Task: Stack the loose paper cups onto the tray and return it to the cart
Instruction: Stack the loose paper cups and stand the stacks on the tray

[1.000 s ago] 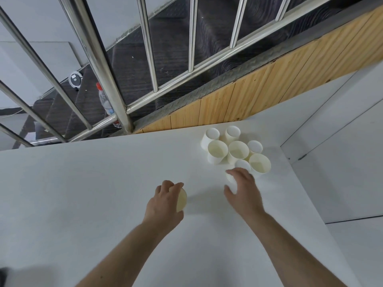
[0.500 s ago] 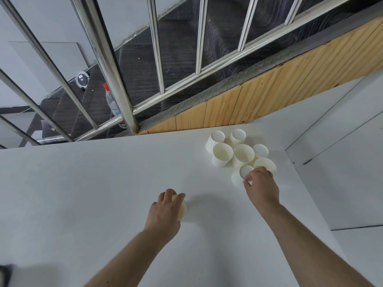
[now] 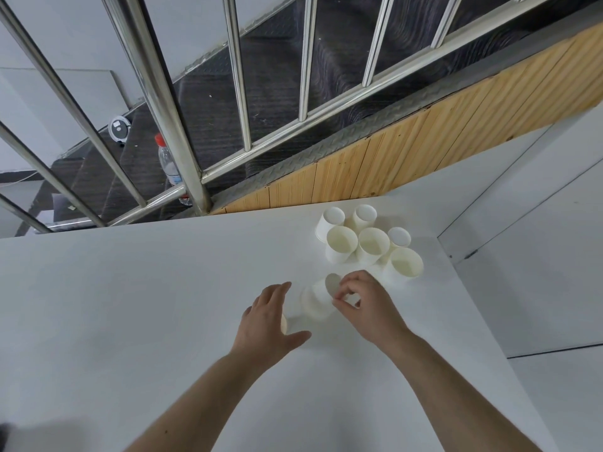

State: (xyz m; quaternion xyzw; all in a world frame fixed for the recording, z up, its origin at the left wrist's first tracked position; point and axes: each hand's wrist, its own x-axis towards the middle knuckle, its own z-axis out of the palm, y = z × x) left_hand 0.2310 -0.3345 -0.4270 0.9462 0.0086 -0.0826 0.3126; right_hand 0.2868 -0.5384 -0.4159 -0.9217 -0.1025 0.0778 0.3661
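Observation:
My left hand (image 3: 269, 324) lies on the white table (image 3: 130, 288), curled over a paper cup (image 3: 284, 322) on its side; only a sliver of the rim shows under the palm. My right hand (image 3: 367, 309) pinches a second, upside-down paper cup (image 3: 316, 300) by its base, just right of the left hand's fingers. Several more white cups (image 3: 372, 244) stand clustered near the table's far right corner, some upright and some inverted. Neither a tray nor a cart is in view.
A steel stair railing (image 3: 169, 125) and a wood-panelled stair side (image 3: 408, 161) rise behind the table. Behind the railing post stands a red-capped water bottle (image 3: 168, 168). The table's right edge (image 3: 483, 318) drops to a pale floor.
My right hand reached the cluster, took an inverted cup and carried it left toward my left hand. My left hand stayed on its cup, fingers now looser.

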